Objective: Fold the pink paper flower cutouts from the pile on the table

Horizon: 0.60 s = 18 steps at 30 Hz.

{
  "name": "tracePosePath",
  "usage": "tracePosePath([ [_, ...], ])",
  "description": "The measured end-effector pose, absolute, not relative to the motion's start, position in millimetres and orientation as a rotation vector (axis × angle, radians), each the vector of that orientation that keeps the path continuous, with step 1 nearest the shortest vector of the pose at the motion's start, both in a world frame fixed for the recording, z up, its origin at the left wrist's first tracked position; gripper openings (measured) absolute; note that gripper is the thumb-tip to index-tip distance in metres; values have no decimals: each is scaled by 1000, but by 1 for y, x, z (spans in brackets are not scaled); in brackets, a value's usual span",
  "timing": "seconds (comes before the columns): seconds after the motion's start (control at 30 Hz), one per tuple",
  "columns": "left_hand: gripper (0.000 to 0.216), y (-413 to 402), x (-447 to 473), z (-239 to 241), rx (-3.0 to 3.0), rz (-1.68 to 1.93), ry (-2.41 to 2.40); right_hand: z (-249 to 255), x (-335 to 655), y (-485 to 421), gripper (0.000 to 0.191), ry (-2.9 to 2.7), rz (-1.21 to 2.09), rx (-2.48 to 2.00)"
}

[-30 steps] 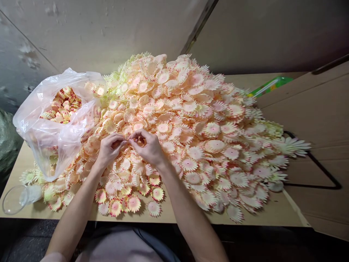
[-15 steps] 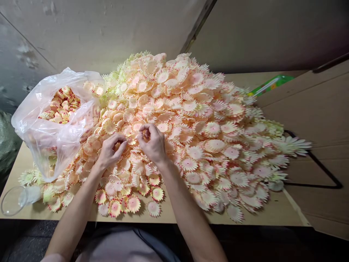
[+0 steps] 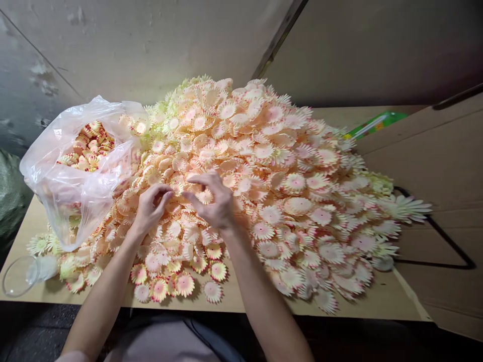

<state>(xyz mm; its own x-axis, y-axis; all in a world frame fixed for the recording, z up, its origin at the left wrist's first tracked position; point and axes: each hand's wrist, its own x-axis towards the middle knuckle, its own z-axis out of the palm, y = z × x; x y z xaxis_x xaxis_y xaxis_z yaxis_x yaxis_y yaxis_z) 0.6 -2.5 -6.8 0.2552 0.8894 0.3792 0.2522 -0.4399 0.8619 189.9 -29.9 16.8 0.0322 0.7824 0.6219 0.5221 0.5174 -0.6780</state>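
Note:
A big heap of peach, pink and cream fabric flower petals [image 3: 271, 166] covers the wooden table [image 3: 381, 296]. My left hand [image 3: 149, 208] rests on the heap left of centre, fingers curled and pinched on a small stack of petals. My right hand [image 3: 213, 198] hovers just right of it over the heap, fingers spread and bent, thumb and forefinger reaching down at a petal piece [image 3: 206, 196]. The two hands are a short gap apart.
A clear plastic bag [image 3: 75, 171] holding yellow-red petals stands at the left. A clear plastic cup [image 3: 18, 275] lies at the table's front left corner. A green packet [image 3: 377, 123] lies at the back right; cardboard [image 3: 441, 166] and a black wire frame [image 3: 453, 241] are on the right.
My hands, joined at the fingertips a second ago, have parted. The right hand moved right and up over the heap and opened its fingers. The left hand stayed in place.

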Motion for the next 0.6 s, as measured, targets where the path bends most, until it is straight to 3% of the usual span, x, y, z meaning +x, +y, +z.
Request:
tracePosePath([
  [0.1, 17, -2, 0, -10, 1894, 1209, 992, 13, 180, -33, 24, -1695, 492, -1092],
  [0.37, 15, -2, 0, -7, 1985, 1212, 933, 8, 176, -29, 18, -1309, 775, -1199],
  [0.6, 13, -6, 2, -5, 2024, 1215, 880, 2, 185, -23, 14, -1236, 466, -1276],
])
